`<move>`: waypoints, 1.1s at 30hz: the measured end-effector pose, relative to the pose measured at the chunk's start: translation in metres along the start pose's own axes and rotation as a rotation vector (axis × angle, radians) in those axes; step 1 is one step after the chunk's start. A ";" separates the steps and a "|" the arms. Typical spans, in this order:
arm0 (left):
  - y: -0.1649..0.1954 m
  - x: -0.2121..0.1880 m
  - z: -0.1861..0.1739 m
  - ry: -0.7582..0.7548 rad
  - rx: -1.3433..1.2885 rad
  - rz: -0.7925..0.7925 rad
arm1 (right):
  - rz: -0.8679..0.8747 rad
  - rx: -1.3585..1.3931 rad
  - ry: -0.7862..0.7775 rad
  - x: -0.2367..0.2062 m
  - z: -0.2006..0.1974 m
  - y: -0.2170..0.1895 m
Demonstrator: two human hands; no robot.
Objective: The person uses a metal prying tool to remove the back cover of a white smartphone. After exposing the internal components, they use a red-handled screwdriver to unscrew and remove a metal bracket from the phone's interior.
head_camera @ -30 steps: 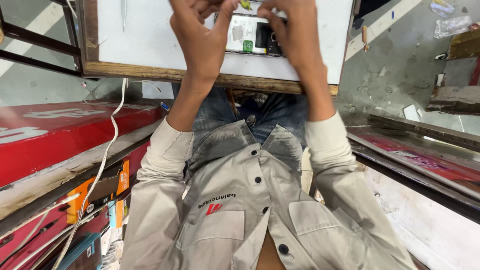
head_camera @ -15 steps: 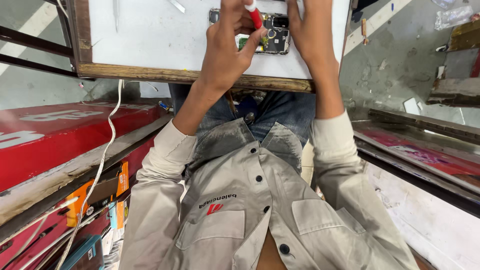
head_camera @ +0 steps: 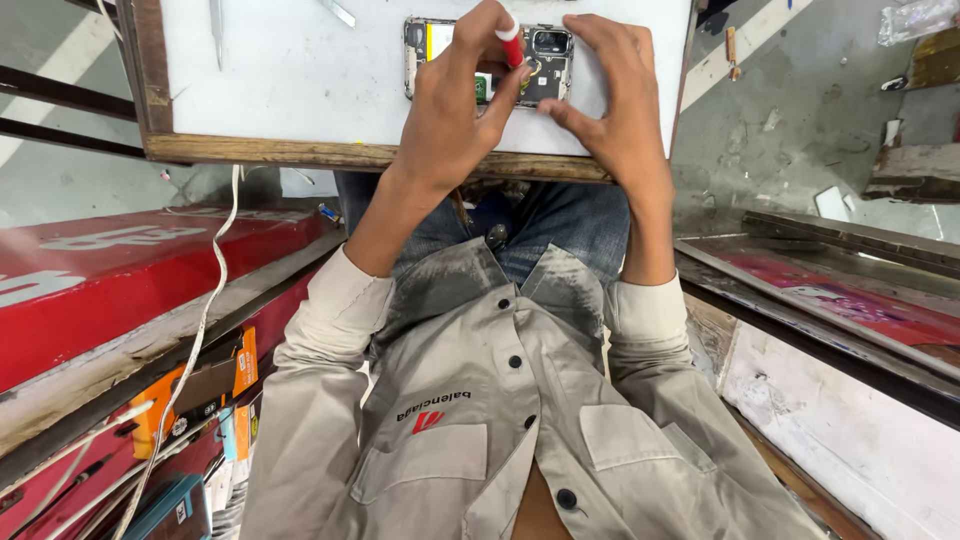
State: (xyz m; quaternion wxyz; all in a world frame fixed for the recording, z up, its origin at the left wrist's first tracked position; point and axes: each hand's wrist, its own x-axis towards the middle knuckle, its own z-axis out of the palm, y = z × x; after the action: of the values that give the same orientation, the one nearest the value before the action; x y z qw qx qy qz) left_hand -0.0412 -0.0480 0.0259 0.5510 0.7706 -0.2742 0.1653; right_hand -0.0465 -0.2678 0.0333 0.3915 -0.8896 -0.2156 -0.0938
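A white work board with a brown wooden frame (head_camera: 300, 153) rests across the person's lap, its near edge running just above the blue jeans (head_camera: 560, 225). The person wears a pale grey button-up jacket (head_camera: 470, 400), sleeves ending at the wrists.

To the left stands a red panel (head_camera: 110, 290) with a white cable (head_camera: 205, 330) hanging down past it from the board's near left corner; to the right lies a grey, stained floor (head_camera: 800, 110).

The left hand (head_camera: 455, 110) reaches onto the board from its near edge, fingers curled around a small red-handled screwdriver (head_camera: 511, 47), which it grips between thumb and forefinger, tip pointing down into the phone. The right hand (head_camera: 615, 100) lies just beside it, fingers spread and bent, thumb and fingertips pressing on the right end of the phone and the board next to it; it steadies the phone rather than closing around it.

The opened smartphone with its back removed (head_camera: 490, 60) lies flat toward the far edge of the board, right of its middle, long side parallel to the near edge. Its yellow-labelled battery end points left, its camera end sits under the two hands, and circuit parts show between the fingers.

Near the far left corner of the board lie thin metal tweezers (head_camera: 216, 25), and a second slim metal tool (head_camera: 338, 12) lies between them and the phone, well apart from both hands.
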 end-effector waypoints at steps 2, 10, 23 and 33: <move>0.000 0.001 0.000 -0.011 0.008 0.007 | 0.005 -0.007 -0.020 0.000 0.000 0.000; 0.015 0.005 -0.007 -0.181 0.000 0.021 | -0.003 -0.010 -0.018 -0.002 0.002 0.003; 0.033 0.008 -0.001 -0.155 0.063 -0.018 | 0.005 0.004 0.000 -0.003 0.004 0.007; 0.040 0.004 0.015 -0.083 0.052 0.053 | -0.028 -0.005 0.003 -0.005 0.008 0.014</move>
State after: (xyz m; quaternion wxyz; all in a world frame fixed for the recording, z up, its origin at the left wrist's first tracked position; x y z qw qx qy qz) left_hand -0.0629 -0.0725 0.0534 0.5146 0.7832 -0.3128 0.1548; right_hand -0.0450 -0.2719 0.0170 0.3881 -0.8875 -0.2270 -0.1011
